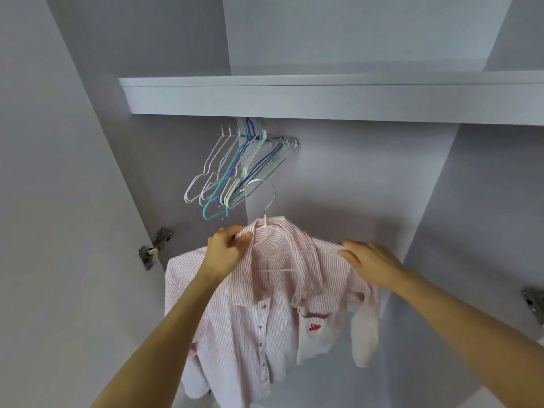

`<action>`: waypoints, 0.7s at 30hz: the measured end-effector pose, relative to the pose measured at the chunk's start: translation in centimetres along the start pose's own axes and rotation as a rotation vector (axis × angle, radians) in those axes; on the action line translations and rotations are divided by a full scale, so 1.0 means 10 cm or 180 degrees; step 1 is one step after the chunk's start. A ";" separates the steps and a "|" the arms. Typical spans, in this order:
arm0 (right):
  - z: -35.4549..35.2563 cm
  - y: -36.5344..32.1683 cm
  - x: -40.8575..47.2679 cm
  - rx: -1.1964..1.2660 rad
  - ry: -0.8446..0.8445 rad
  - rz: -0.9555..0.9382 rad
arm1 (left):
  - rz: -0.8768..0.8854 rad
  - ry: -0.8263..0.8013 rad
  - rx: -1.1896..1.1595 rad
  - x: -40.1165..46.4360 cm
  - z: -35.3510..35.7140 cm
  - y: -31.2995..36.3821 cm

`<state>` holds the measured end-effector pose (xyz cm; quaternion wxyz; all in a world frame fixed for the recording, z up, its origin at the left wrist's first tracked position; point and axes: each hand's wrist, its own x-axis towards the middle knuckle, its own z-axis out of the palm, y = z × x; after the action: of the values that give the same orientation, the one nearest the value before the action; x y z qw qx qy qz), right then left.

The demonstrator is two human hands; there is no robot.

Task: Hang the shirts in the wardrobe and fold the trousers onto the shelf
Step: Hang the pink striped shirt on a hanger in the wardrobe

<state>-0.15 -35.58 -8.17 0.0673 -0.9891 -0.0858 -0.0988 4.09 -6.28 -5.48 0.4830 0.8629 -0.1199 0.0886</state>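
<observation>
- Wardrobe interior of pale grey panels (353,172), open to the viewer: it offers plenty of free room to the right of the hanging spot, while the left side wall and its metal door hinge (155,245) stand close by.
- Thick grey shelf board (294,98) spans the top; its front lip overhangs and hides the rail (so the hook's landing place cannot be seen from here), and that lip is the edge most likely to catch the hook on the way up.
- Pink-and-white striped button shirt (265,304) hangs on a white wire hanger (263,201), held up in front of the wardrobe, below the shelf and not yet hooked on anything.
- Bunch of empty wire hangers in white, teal and purple (232,169) crowds the left; the shirt's hook rises just in front of them, so I judge it best to lift and steer rightwards into open rail, keeping the hook upright.
- Right hand (371,263) rests on the shirt's shoulder, fingers pressed down over the cloth; how firmly it clamps I cannot tell.
- Left hand (228,245) pinches the collar beside the hanger neck, steadying the lift.
</observation>
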 end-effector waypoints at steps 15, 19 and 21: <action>-0.06 0.38 -0.77 0.1212 0.1218 0.2172 | 0.0562 0.0073 0.1321 0.34 1.06 0.64; -0.37 0.52 -0.67 0.1399 0.1855 0.2540 | 0.1898 0.0588 0.1438 0.29 1.26 1.20; -0.49 0.62 -0.60 0.1128 0.1955 0.2681 | 0.2584 0.1006 0.1480 0.27 1.35 1.46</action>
<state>-5.75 -43.33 -5.36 0.2885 -0.8371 0.3257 -0.3315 2.91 -25.51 0.06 0.2164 0.8074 -0.3487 0.4239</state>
